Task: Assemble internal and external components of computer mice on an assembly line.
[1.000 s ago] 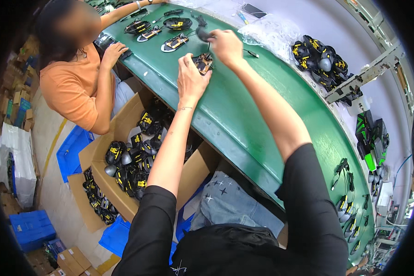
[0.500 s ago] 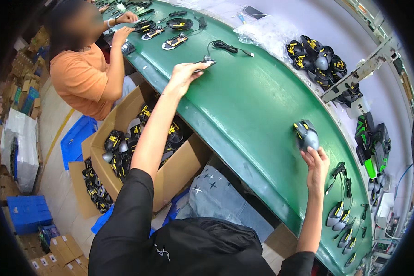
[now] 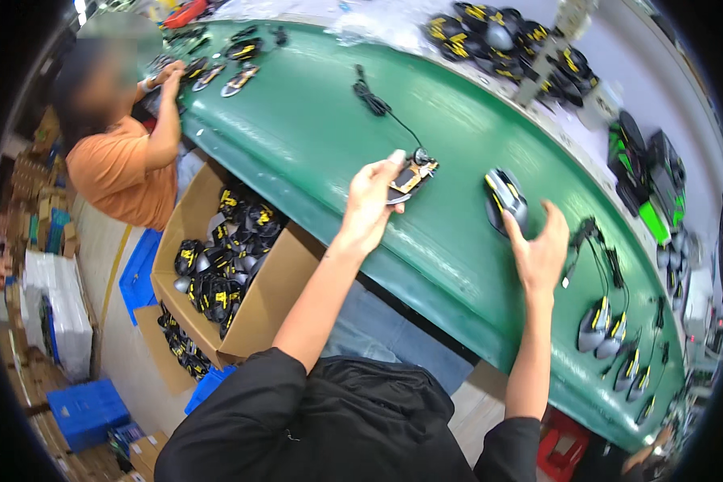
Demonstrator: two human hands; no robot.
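My left hand (image 3: 367,207) grips a computer mouse base (image 3: 414,178) by its near side, between thumb and fingers. An exposed circuit board sits on the base, and its black cable (image 3: 371,100) trails away over the green worktable (image 3: 297,104) in a bundled coil. To the right is a grey, black and yellow mouse shell (image 3: 503,193), slightly blurred. Beside it my right hand (image 3: 541,255) is open, thumb and fingers spread. The thumb tip overlaps the shell's near edge; whether it touches cannot be seen.
Corded mice (image 3: 609,325) lie at the table's right. A cardboard box (image 3: 277,297) of mouse shells stands left, below the table edge. More shells (image 3: 498,36) are heaped at the back. A co-worker in an orange shirt (image 3: 124,173) handles parts at far left.
My left hand has brought the mouse base inward, and its cable has swung along with it. My right hand has loosened from the shell, its fingers now spread. The view has shifted.
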